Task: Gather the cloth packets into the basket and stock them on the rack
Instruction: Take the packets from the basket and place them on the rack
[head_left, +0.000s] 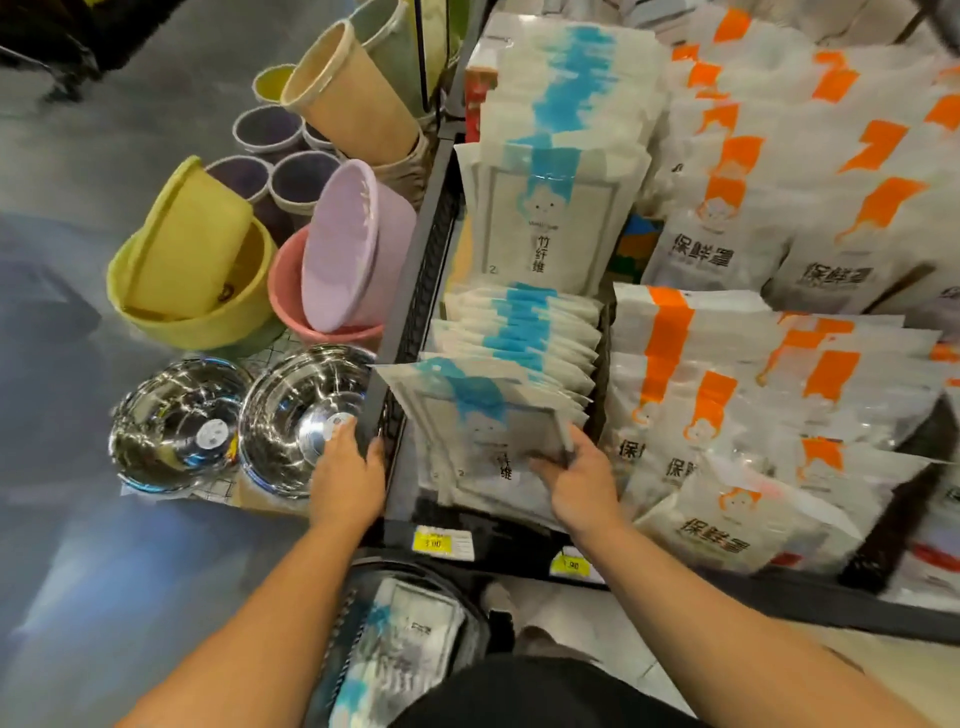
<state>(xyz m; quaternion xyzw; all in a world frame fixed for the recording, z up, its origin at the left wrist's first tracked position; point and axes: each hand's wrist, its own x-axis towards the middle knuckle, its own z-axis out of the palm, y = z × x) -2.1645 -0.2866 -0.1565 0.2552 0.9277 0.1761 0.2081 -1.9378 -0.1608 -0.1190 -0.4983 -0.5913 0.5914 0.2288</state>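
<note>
White cloth packets with blue markings stand in rows in the black rack bin. My right hand grips the lower edge of the front packet, which tilts forward at the near end of the bin. My left hand grips the rack's left rim. Below, near my legs, the dark basket holds more blue-marked packets.
Orange-marked white packets fill the rack to the right. On the floor to the left are two steel bowls, yellow, pink and lilac tubs and stacked bins. Yellow price tags sit on the rack's front edge.
</note>
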